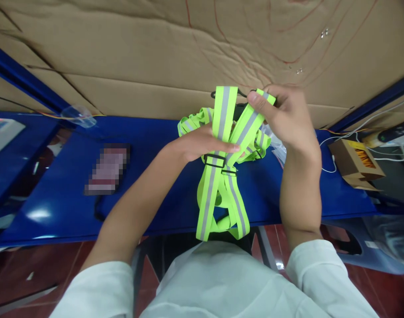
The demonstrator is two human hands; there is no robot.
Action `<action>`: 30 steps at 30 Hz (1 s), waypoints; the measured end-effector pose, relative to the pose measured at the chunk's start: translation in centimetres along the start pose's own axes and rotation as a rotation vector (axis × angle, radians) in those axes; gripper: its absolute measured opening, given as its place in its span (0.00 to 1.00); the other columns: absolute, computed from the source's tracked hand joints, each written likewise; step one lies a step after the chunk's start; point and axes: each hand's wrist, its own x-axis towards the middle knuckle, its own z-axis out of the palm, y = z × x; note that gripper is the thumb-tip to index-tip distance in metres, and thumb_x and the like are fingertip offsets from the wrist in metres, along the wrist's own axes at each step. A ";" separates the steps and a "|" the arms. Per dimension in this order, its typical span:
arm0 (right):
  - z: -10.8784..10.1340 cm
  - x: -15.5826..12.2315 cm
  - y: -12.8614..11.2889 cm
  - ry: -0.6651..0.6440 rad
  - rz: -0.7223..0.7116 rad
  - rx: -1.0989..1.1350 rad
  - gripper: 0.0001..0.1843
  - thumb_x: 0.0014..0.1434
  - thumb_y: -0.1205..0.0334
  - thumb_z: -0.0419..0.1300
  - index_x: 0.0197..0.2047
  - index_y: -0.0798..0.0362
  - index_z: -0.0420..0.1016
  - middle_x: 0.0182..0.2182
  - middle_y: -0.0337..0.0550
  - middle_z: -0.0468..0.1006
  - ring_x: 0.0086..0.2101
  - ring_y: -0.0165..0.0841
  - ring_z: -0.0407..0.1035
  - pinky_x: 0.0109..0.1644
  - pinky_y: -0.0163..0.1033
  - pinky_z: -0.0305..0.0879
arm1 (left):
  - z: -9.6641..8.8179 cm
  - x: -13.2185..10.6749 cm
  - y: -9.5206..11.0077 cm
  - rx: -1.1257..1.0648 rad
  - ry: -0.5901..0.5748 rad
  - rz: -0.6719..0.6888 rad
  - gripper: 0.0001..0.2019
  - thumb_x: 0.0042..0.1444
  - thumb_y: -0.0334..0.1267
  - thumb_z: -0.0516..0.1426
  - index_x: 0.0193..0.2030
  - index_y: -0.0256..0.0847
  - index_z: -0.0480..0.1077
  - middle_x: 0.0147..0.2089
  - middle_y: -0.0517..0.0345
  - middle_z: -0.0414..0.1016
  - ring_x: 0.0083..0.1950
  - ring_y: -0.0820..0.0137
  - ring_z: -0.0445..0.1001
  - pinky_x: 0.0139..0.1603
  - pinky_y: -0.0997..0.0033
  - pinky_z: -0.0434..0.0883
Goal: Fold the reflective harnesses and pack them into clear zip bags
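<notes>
From afar I watched the left hand (200, 144) clasp the crossed straps (225, 112) while the right hand (286, 114) pinched one end, fearing a slackened grip could tangle them.

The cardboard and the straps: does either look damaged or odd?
The cardboard behind the blue table is wrinkled rather than flat, with curved red lines across it. The reflective straps in the left hand and right hand show no clear damage.

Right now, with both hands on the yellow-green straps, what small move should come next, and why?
I'd probably bring the right hand inward, laying the slanting strap over the upright strap: their tops stand apart, and the left hand's thumb lies across both lower down.
</notes>
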 end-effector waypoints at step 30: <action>1.4 -0.2 0.0 -0.279 -0.078 -0.150 0.24 0.66 0.34 0.64 0.46 0.47 0.80 0.42 0.42 0.83 0.49 0.45 0.78 0.59 0.47 0.74 | 0.0 0.6 -0.8 -0.155 0.009 -0.022 0.11 0.50 0.36 0.73 0.40 0.36 0.82 0.40 0.48 0.86 0.43 0.58 0.86 0.46 0.60 0.83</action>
